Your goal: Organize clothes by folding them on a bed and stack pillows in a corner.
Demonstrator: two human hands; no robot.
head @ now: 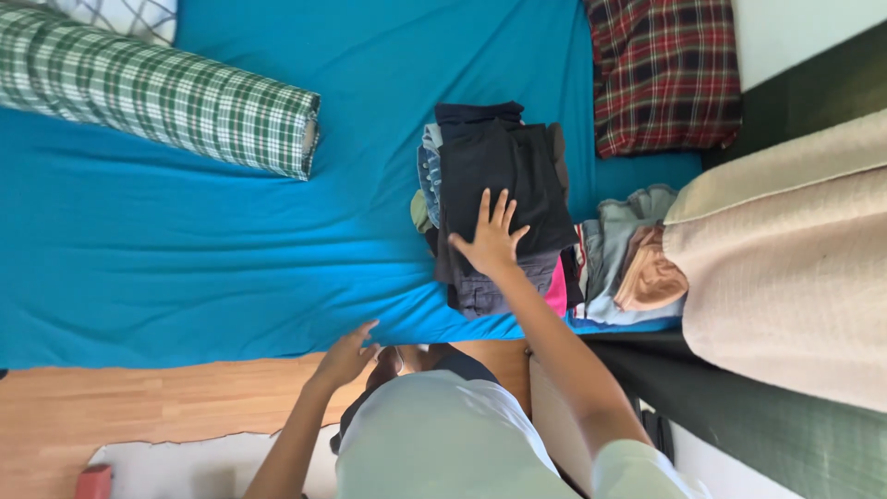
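Folded dark clothes (499,171) lie in a stack on the bed (231,249), close to the edge that meets the wooden floor (139,402). The stack is layered: black and navy pieces on top, a strip of denim showing along one side, grey fabric and a bit of pink at the end nearest the person.

The right hand (492,238) rests flat on top of the stack with fingers spread wide, palm down, pressing on the black cloth and grasping nothing. The left hand (346,356) is at the edge of the bed where the blue sheet meets the floor, fingers loosely curved and touching the sheet's border; it grips nothing that can be seen.

Just beside the stack, toward the beige blanket (785,268), sits a smaller heap of grey and tan garments (633,259), touching the dark stack at its pink edge. A red plaid pillow (665,74) lies past that heap, near the bed's corner by the wall. A green checked bolster (157,92) lies well apart from the clothes on the open stretch of blue sheet, with a white checked pillow (120,14) behind it. The person wears a pale shirt (443,444).
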